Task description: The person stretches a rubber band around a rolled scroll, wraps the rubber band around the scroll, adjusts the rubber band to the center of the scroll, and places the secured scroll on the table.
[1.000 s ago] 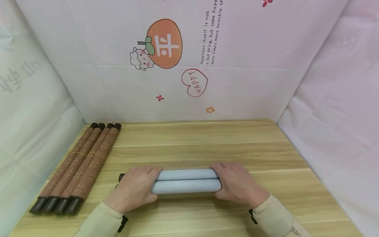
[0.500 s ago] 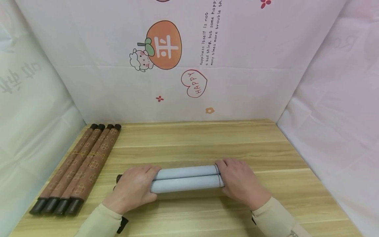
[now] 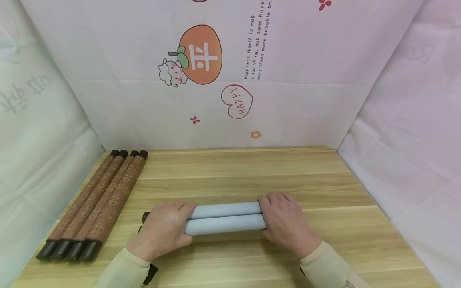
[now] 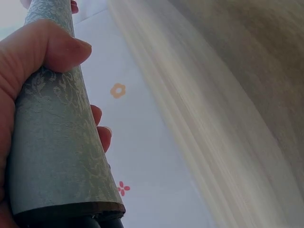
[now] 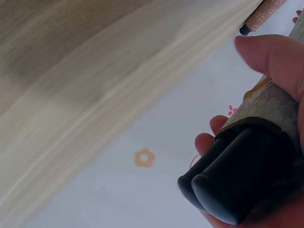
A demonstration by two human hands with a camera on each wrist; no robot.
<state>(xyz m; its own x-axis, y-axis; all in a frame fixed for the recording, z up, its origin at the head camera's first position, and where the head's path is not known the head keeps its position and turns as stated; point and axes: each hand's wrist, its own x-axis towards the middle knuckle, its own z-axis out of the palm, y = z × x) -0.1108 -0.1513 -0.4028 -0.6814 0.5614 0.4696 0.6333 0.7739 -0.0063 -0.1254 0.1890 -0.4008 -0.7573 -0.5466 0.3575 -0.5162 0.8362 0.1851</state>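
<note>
A light blue-grey patterned scroll [image 3: 225, 218], rolled from both ends into two rolls lying side by side, is held crosswise above the front of the table. My left hand [image 3: 165, 230] grips its left end, thumb [image 4: 66, 50] over the cloth and fingertips showing on the far side. My right hand [image 3: 284, 224] grips the other end. Two black end knobs [image 5: 232, 166] stick out past the cloth in the right wrist view, next to the right palm. An ochre band [image 5: 256, 89] crosses the scroll near the right thumb. The right hand hides this end from the head view.
Several brown patterned rolls [image 3: 108, 192] with black ends lie side by side at the table's left. The wooden table [image 3: 234, 172] meets a white printed cloth wall [image 3: 288, 112] at the back, with white cloth on both sides.
My right hand slid outward, baring a dark line near the scroll's right end, then came back inward over it. The scroll's right end sits slightly higher; the left hand barely moved.
</note>
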